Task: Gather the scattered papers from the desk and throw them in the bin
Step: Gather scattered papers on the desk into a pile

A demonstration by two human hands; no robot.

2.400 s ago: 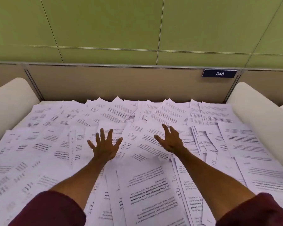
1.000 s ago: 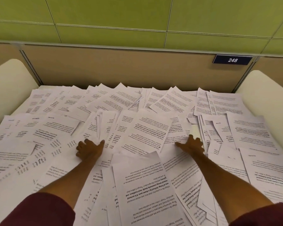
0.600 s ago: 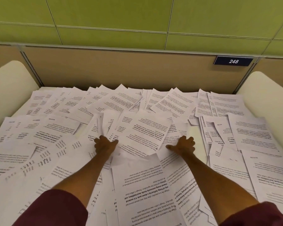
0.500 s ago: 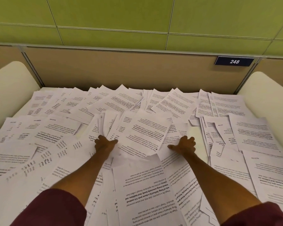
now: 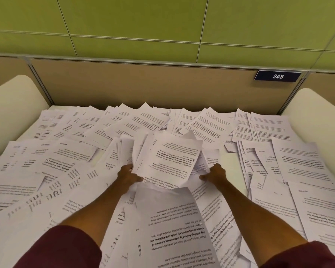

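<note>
Printed white papers cover nearly the whole desk. A bunched stack of papers [image 5: 168, 157] rises in the middle, its far edges lifted off the desk. My left hand [image 5: 128, 176] grips the stack's left side, thumb on top. My right hand [image 5: 215, 174] presses against the stack's right side, fingers curled on the sheets. Another loose sheet [image 5: 172, 225] lies over the pile between my forearms. No bin is in view.
A tan partition [image 5: 162, 84] with a plate marked 248 [image 5: 277, 76] closes the far side of the desk. Cream rounded dividers stand at the left [image 5: 10, 109] and right [image 5: 321, 113]. A small bare patch of desk [image 5: 230, 161] shows right of my right hand.
Both hands have drawn inward from a wide spread and squeezed the middle sheets together. The stack between them has bunched up and lifted.
</note>
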